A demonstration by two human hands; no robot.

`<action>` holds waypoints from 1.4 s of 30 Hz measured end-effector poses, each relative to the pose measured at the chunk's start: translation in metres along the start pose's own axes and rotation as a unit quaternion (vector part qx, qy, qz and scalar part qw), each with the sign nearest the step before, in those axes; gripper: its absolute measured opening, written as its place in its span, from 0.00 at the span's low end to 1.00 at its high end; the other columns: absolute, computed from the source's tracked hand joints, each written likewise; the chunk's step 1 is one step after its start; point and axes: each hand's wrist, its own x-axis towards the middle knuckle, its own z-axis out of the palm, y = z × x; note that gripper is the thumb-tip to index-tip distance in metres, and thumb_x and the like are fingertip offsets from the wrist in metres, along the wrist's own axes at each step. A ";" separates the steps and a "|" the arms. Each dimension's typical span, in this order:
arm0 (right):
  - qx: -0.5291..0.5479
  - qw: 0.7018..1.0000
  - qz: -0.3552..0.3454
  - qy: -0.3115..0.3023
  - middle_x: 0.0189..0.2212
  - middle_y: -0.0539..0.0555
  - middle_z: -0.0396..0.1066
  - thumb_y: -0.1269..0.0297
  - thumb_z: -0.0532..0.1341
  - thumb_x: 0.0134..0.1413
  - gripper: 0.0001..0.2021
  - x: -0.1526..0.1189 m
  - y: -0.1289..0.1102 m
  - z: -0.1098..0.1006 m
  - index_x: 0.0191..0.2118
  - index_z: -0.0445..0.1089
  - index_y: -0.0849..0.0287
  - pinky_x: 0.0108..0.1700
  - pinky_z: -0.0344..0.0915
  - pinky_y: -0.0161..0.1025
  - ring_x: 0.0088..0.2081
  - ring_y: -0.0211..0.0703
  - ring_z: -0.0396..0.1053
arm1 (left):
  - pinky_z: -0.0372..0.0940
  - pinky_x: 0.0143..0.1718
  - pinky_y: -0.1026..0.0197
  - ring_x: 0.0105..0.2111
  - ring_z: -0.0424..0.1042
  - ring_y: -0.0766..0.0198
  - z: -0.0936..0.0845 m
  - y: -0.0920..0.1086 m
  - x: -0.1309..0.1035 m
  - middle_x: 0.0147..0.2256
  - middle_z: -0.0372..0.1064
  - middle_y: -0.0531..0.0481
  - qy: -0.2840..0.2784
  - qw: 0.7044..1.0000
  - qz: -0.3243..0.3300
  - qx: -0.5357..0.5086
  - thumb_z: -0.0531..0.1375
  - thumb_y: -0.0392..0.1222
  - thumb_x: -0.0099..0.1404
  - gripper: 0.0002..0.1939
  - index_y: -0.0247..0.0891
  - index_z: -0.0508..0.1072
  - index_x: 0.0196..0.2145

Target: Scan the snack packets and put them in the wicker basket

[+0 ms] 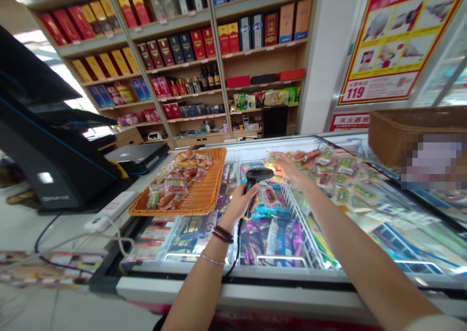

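Note:
My left hand point(239, 202) is wrapped round the handle of a black handheld scanner point(260, 174), whose cable hangs down over the freezer's front edge. To the right of the scanner head, my right hand point(286, 168) pinches a small clear packet with a green and yellow label point(270, 159). Light falls on its fingers. Both hands are above the glass-topped freezer point(255, 286). An orange wicker tray point(204, 195) with several wrapped snack packets point(171, 193) lies left of my hands. More wrapped packets point(343, 170) are spread on the right side.
Colourful packages point(272, 241) lie in white wire baskets inside the freezer. A dark monitor point(54, 141), a flat black device point(136, 156) and a white power strip point(111, 209) stand left. A brown basket point(386, 136) is at the right. Shelves of boxes point(182, 25) line the back.

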 end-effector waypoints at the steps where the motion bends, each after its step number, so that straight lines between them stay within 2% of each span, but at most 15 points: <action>1: 0.003 1.000 0.007 0.007 0.38 0.47 0.80 0.49 0.78 0.51 0.26 0.000 -0.001 0.000 0.55 0.77 0.42 0.54 0.79 0.52 0.43 0.49 0.79 | 0.58 0.21 0.61 0.18 0.63 0.68 0.000 0.001 0.000 0.24 0.67 0.57 -0.001 1.000 -0.002 -0.002 0.75 0.77 0.61 0.35 0.43 0.72 0.34; 7: 0.007 0.999 0.030 0.026 0.33 0.45 0.72 0.52 0.78 0.48 0.25 -0.005 -0.008 0.002 0.53 0.78 0.44 0.51 0.79 0.49 0.39 0.46 0.74 | 0.59 0.22 0.62 0.19 0.65 0.67 0.001 0.005 -0.003 0.25 0.67 0.57 -0.001 1.000 -0.010 -0.002 0.77 0.76 0.62 0.34 0.42 0.72 0.35; 12: 0.015 0.999 0.034 0.028 0.34 0.45 0.75 0.55 0.78 0.49 0.23 -0.006 -0.010 0.003 0.52 0.78 0.44 0.53 0.79 0.49 0.39 0.45 0.74 | 0.58 0.21 0.62 0.19 0.64 0.69 0.001 0.008 -0.005 0.25 0.69 0.56 0.003 1.000 -0.006 -0.003 0.78 0.76 0.61 0.36 0.42 0.71 0.34; 20: 0.027 0.999 0.036 0.018 0.38 0.46 0.81 0.57 0.78 0.52 0.21 -0.005 -0.009 0.003 0.52 0.78 0.43 0.53 0.81 0.50 0.43 0.49 0.81 | 0.55 0.20 0.62 0.17 0.62 0.70 0.001 0.009 -0.005 0.25 0.67 0.57 0.009 1.000 -0.010 -0.016 0.79 0.74 0.60 0.35 0.43 0.71 0.33; 27: 0.028 0.999 0.035 0.017 0.35 0.45 0.78 0.55 0.78 0.50 0.23 -0.006 -0.008 0.002 0.53 0.78 0.43 0.54 0.80 0.50 0.41 0.48 0.78 | 0.54 0.19 0.62 0.17 0.61 0.71 0.002 0.010 -0.004 0.24 0.66 0.59 0.006 1.000 -0.014 -0.012 0.79 0.76 0.57 0.36 0.43 0.70 0.32; 34: 0.029 0.999 0.034 0.019 0.36 0.45 0.79 0.55 0.78 0.49 0.24 -0.006 -0.009 0.003 0.52 0.78 0.44 0.52 0.79 0.48 0.40 0.46 0.77 | 0.54 0.20 0.63 0.17 0.62 0.71 0.002 0.014 -0.008 0.25 0.68 0.57 0.008 1.000 -0.016 -0.019 0.80 0.76 0.57 0.37 0.42 0.71 0.33; 38: 0.026 0.999 0.021 0.022 0.32 0.44 0.74 0.53 0.79 0.47 0.23 -0.010 -0.011 0.002 0.50 0.79 0.45 0.48 0.80 0.47 0.37 0.46 0.75 | 0.55 0.20 0.63 0.18 0.63 0.70 0.008 0.014 -0.006 0.26 0.69 0.57 0.001 0.998 -0.036 -0.048 0.81 0.76 0.55 0.38 0.42 0.71 0.34; 42: -0.009 1.000 -0.001 0.008 0.32 0.45 0.74 0.50 0.82 0.47 0.22 -0.018 -0.019 -0.015 0.46 0.80 0.45 0.49 0.81 0.48 0.39 0.47 0.76 | 0.55 0.20 0.64 0.19 0.64 0.69 0.022 0.013 0.010 0.25 0.68 0.57 -0.005 0.995 -0.052 -0.085 0.82 0.76 0.53 0.38 0.42 0.71 0.33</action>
